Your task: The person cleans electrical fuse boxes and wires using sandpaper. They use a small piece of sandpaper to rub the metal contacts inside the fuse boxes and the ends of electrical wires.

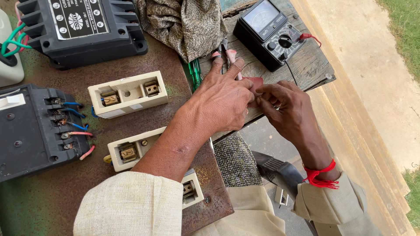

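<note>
My left hand [223, 100] reaches across the rusty metal plate [175, 65] and meets my right hand [286, 107] over the wooden bench edge. Between their fingertips sits a small dark red object [255, 83], mostly hidden by the fingers; both hands pinch it. Just beyond the left fingers lie pliers with pink handles [225, 52] and a green screwdriver [195, 72]. A red thread is tied around my right wrist [321, 175].
A black analogue multimeter [269, 32] with a red lead sits at the back right. Cream porcelain fuse carriers [129, 94] [131, 148] lie on the plate, with black switch units [83, 26] [35, 129] to the left. A patterned cloth [183, 22] is bunched at the back.
</note>
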